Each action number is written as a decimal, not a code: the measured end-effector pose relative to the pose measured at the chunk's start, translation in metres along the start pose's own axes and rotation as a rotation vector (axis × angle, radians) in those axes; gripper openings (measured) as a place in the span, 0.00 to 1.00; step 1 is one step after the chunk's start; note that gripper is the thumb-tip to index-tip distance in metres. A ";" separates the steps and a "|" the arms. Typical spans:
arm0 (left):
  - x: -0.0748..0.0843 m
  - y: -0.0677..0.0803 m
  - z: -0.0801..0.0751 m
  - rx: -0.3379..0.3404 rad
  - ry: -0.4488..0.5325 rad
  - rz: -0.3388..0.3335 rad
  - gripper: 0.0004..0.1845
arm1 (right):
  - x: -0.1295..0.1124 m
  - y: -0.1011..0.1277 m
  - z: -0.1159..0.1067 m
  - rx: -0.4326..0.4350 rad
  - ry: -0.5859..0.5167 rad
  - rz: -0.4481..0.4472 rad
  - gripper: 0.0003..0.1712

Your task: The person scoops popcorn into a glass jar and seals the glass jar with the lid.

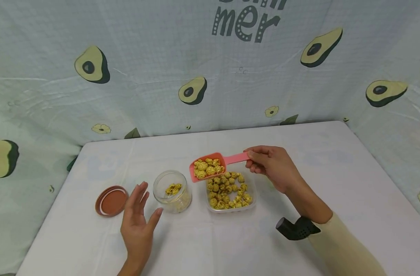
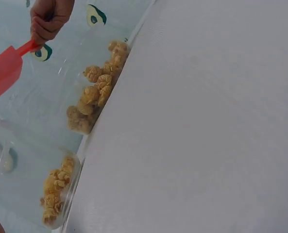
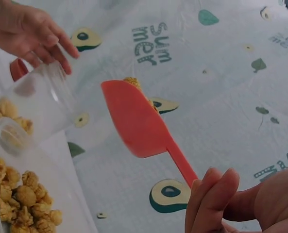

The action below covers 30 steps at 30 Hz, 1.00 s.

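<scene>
My right hand (image 1: 270,165) pinches the handle of a coral-red scoop (image 1: 193,173), held in the air and loaded with caramel popcorn (image 1: 210,168). Below the scoop stands a clear square plastic container (image 1: 214,210) with more popcorn in it. To its left is a clear round jar (image 1: 180,203) with a little popcorn at the bottom. My left hand (image 1: 139,226) is beside the jar, fingers spread and thumb apart, holding nothing. In the right wrist view the scoop (image 3: 134,119) shows its underside, with popcorn peeking over the edge.
A reddish-brown round lid (image 1: 111,201) lies on the white-covered table (image 1: 237,245), left of the jar. Behind the table hangs a pale cloth (image 1: 144,46) printed with avocados. A black device (image 1: 296,229) is strapped to the right wrist.
</scene>
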<state>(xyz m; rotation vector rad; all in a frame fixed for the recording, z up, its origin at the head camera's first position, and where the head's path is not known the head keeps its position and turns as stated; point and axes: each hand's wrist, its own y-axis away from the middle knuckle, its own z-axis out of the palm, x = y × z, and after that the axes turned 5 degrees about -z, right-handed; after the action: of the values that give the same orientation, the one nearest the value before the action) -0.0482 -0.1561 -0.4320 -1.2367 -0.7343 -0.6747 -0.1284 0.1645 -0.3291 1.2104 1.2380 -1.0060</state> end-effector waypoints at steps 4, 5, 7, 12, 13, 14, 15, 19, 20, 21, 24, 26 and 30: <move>-0.005 0.000 0.002 -0.037 -0.142 -0.227 0.48 | -0.003 -0.003 0.006 -0.006 -0.001 -0.013 0.19; -0.006 0.000 0.002 -0.047 -0.172 -0.281 0.49 | -0.003 -0.004 0.008 -0.008 -0.001 -0.016 0.19; -0.008 0.000 0.003 -0.064 -0.225 -0.364 0.49 | -0.004 -0.006 0.011 -0.013 0.011 -0.026 0.19; -0.012 0.000 0.002 -0.085 -0.302 -0.465 0.47 | -0.005 -0.009 0.019 -0.021 0.043 -0.039 0.17; -0.012 0.000 0.002 -0.087 -0.306 -0.469 0.47 | -0.005 -0.010 0.021 -0.023 0.046 -0.041 0.17; -0.013 0.000 0.002 -0.088 -0.305 -0.470 0.47 | -0.006 -0.010 0.022 -0.025 0.047 -0.044 0.17; -0.013 0.000 0.002 -0.090 -0.307 -0.470 0.46 | -0.006 -0.011 0.024 -0.027 0.046 -0.048 0.17; -0.014 0.000 0.001 -0.095 -0.317 -0.468 0.47 | -0.007 -0.013 0.031 -0.034 0.041 -0.049 0.16; -0.014 0.001 0.001 -0.096 -0.316 -0.467 0.47 | -0.007 -0.014 0.032 -0.036 0.041 -0.049 0.15; -0.014 0.001 0.001 -0.096 -0.318 -0.468 0.47 | -0.007 -0.014 0.034 -0.039 0.040 -0.049 0.15; -0.015 0.001 0.000 -0.095 -0.314 -0.466 0.47 | -0.008 -0.016 0.040 -0.034 0.040 -0.045 0.15; -0.015 0.001 0.000 -0.096 -0.310 -0.465 0.47 | -0.009 -0.016 0.043 -0.031 0.042 -0.042 0.15; -0.015 0.001 0.000 -0.097 -0.307 -0.462 0.47 | -0.010 -0.017 0.048 -0.025 0.043 -0.038 0.14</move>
<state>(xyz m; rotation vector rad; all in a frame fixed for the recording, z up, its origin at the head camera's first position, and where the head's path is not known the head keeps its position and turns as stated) -0.0563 -0.1547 -0.4451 -1.2851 -1.2785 -0.9140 -0.1400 0.1140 -0.3238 1.1983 1.3074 -0.9935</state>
